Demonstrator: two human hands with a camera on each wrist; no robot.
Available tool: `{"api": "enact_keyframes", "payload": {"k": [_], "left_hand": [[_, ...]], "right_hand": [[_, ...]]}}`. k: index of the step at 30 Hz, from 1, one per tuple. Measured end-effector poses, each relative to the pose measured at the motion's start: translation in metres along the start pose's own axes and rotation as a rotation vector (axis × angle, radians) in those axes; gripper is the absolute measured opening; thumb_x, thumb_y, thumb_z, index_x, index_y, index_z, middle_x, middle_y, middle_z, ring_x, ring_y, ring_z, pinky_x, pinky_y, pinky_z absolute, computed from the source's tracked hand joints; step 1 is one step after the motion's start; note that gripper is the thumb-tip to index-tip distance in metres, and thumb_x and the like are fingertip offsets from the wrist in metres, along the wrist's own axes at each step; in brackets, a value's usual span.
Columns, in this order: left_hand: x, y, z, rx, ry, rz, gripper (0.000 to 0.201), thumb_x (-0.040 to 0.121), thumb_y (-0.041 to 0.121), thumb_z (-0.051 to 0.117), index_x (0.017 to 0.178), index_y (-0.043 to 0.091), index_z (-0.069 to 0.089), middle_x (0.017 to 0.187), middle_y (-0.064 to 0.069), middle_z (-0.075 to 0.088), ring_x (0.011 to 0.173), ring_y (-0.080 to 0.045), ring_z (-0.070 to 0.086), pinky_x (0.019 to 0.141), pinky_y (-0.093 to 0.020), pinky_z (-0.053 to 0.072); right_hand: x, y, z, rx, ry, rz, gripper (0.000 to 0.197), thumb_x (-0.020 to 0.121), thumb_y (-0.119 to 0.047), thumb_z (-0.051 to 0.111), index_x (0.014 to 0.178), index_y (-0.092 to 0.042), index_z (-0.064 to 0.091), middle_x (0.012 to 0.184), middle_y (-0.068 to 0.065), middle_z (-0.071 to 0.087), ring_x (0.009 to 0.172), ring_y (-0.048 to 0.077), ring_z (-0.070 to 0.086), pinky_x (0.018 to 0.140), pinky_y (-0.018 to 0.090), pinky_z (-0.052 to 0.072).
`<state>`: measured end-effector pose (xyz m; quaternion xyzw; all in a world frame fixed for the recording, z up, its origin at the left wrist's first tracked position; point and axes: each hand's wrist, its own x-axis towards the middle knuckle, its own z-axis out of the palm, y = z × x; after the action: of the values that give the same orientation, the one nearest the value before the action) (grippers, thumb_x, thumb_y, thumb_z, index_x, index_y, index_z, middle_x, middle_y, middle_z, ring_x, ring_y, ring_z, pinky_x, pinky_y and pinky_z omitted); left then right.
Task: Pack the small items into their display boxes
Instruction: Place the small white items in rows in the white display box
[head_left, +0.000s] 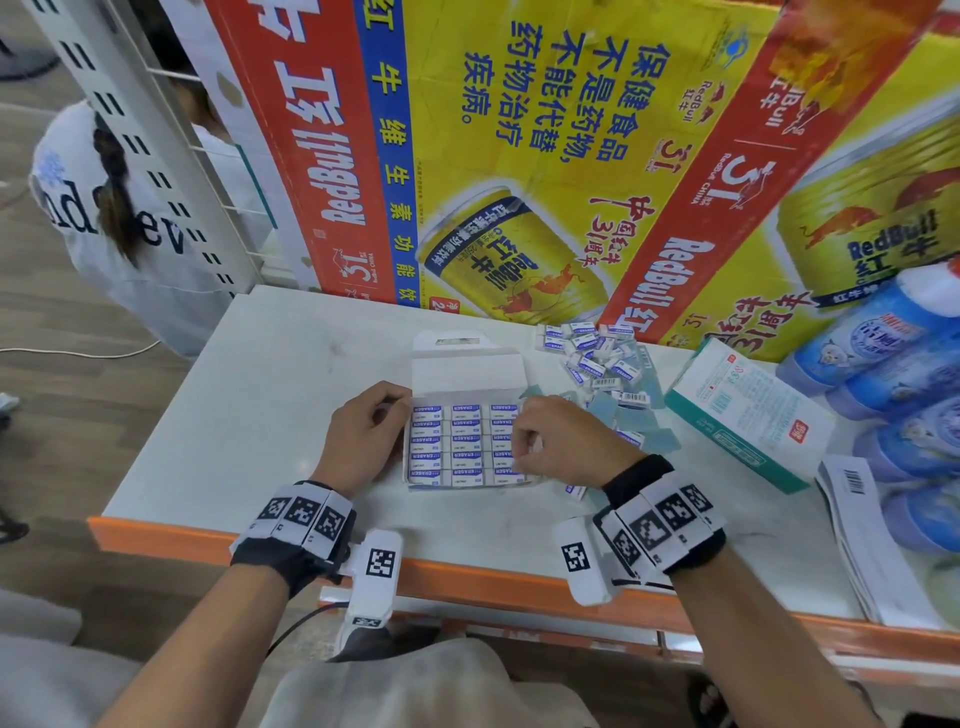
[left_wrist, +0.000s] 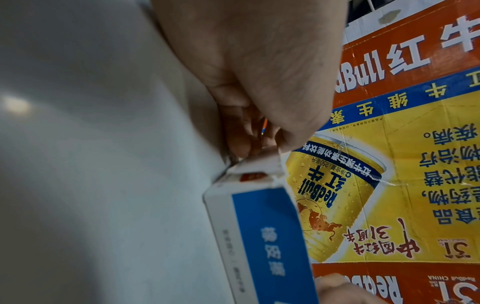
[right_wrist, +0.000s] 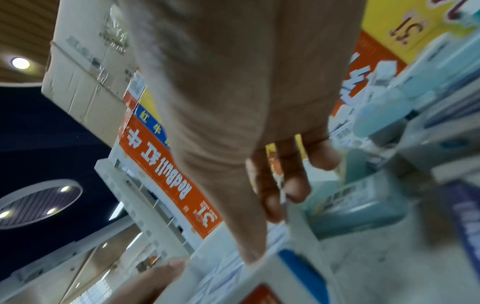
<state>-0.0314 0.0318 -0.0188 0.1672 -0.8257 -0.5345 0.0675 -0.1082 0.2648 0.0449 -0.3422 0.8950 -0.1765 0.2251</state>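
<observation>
While the left hand (head_left: 363, 434) is gripping the box (head_left: 462, 447) by its near-left wall, the right hand (head_left: 558, 441) is pinching its right edge; loose erasers (head_left: 597, 358) are lying beyond. Wrist views: left fingers (left_wrist: 241, 142) are curling on the box corner; right fingers (right_wrist: 270, 197) are pinching a flap.

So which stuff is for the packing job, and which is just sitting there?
For the job:
- display box, filled with erasers
- loose erasers
- left hand, holding the box
- right hand, at its right edge

Just lying about:
- green box
- blue bottles
- Red Bull cartons
- papers
</observation>
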Motion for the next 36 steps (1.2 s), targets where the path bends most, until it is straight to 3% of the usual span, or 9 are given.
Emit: {"api": "enact_keyframes", "payload": {"k": [3,6,9,13,18,22,28,32,36], "left_hand": [[0.0,0.0,0.0,0.002,-0.004,0.005,0.013,0.094,0.025,0.053,0.088,0.027,0.064,0.083,0.007,0.071,0.073,-0.008,0.064,0.06,-0.018,0.046],[0.0,0.002,0.0,0.03,0.005,0.026,0.013,0.093,0.022,0.054,0.087,0.027,0.064,0.085,0.012,0.071,0.076,0.002,0.062,0.063,-0.006,0.042],[0.001,0.003,0.0,0.029,0.004,0.019,0.013,0.093,0.022,0.054,0.088,0.026,0.064,0.085,0.011,0.07,0.076,0.001,0.061,0.062,-0.006,0.041],[0.0,0.003,0.0,0.038,0.007,0.009,0.011,0.094,0.023,0.054,0.09,0.024,0.064,0.086,0.009,0.071,0.079,-0.003,0.063,0.064,-0.012,0.041],[0.0,0.002,0.0,0.014,0.005,-0.008,0.011,0.094,0.023,0.054,0.092,0.023,0.065,0.087,0.007,0.071,0.082,-0.009,0.064,0.067,-0.017,0.043],[-0.001,0.004,-0.001,-0.022,0.0,0.01,0.012,0.093,0.022,0.055,0.088,0.024,0.065,0.083,0.007,0.071,0.073,-0.003,0.063,0.059,-0.007,0.043],[-0.001,0.005,-0.001,-0.051,-0.002,0.025,0.014,0.093,0.02,0.055,0.086,0.024,0.066,0.081,0.006,0.072,0.07,-0.004,0.063,0.057,-0.006,0.044],[0.0,0.004,0.0,-0.06,0.002,0.018,0.014,0.092,0.021,0.055,0.084,0.024,0.066,0.078,0.005,0.071,0.068,-0.008,0.063,0.054,-0.007,0.044],[-0.001,0.005,0.0,-0.073,0.007,0.001,0.015,0.092,0.022,0.055,0.082,0.027,0.065,0.074,0.002,0.071,0.058,-0.009,0.061,0.05,-0.01,0.044]], "right_hand": [[-0.011,0.011,-0.01,0.164,0.225,0.042,0.007,0.085,-0.019,0.062,0.078,-0.017,0.063,0.085,-0.01,0.05,0.07,0.001,0.049,0.065,0.013,0.035],[-0.018,0.032,-0.024,0.155,0.43,0.153,0.01,0.089,-0.012,0.055,0.088,-0.014,0.064,0.089,-0.003,0.052,0.073,0.003,0.048,0.07,0.019,0.036],[-0.016,0.048,-0.033,0.068,0.527,0.246,0.021,0.091,-0.007,0.049,0.106,-0.01,0.064,0.101,0.005,0.057,0.092,0.017,0.052,0.081,0.026,0.039],[0.006,0.05,-0.035,-0.044,0.434,0.224,0.037,0.09,-0.005,0.047,0.125,-0.012,0.057,0.128,0.007,0.057,0.119,0.027,0.044,0.104,0.038,0.034],[0.052,0.042,-0.043,-0.254,0.252,0.252,0.05,0.088,-0.008,0.044,0.136,-0.023,0.043,0.145,0.0,0.041,0.126,0.027,0.035,0.103,0.045,0.029],[0.072,0.042,-0.044,-0.386,0.139,0.313,0.051,0.082,-0.011,0.049,0.131,-0.025,0.044,0.138,0.003,0.047,0.12,0.029,0.035,0.093,0.044,0.03],[0.073,0.049,-0.041,-0.332,0.1,0.333,0.04,0.084,-0.027,0.061,0.123,-0.023,0.052,0.13,0.008,0.046,0.122,0.031,0.04,0.1,0.043,0.032],[0.061,0.049,-0.04,-0.231,0.194,0.26,0.025,0.075,-0.019,0.07,0.089,-0.021,0.05,0.103,0.004,0.052,0.1,0.027,0.05,0.082,0.036,0.039],[0.045,0.051,-0.042,-0.094,0.319,0.179,0.017,0.08,-0.009,0.067,0.082,-0.016,0.052,0.09,0.0,0.049,0.082,0.021,0.052,0.068,0.029,0.035]]}}
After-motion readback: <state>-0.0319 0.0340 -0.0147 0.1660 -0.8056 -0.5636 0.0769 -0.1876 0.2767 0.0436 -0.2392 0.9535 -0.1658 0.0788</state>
